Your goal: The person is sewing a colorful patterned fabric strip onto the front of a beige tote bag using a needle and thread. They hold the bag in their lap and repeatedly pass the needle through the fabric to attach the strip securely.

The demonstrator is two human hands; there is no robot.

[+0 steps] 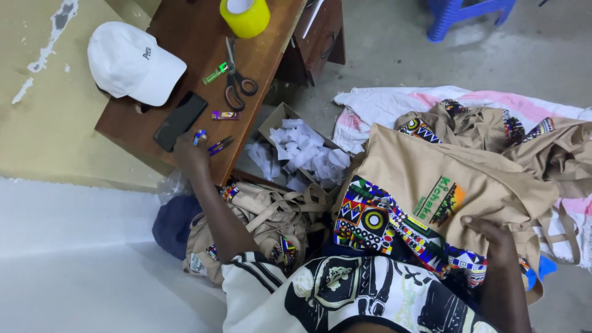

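My left hand [188, 150] reaches onto the brown wooden table [185, 37], its fingers at a small blue-and-white object [199, 135] beside a black phone [179, 121]. Whether it grips that object I cannot tell. My right hand [490, 237] rests on a tan cloth bag [431, 179] with a colourful patterned band, which lies over my lap, and pinches its fabric near the lower edge. Purple pens [219, 145] lie just right of my left hand.
On the table are a white cap [132, 61], scissors [237, 77], a green lighter [215, 73], a small purple lighter [225, 115] and a yellow tape roll [245, 15]. A cardboard box of white paper scraps [302, 151] sits on the floor. More tan bags [271, 219] are piled around. A blue stool [462, 15] stands far back.
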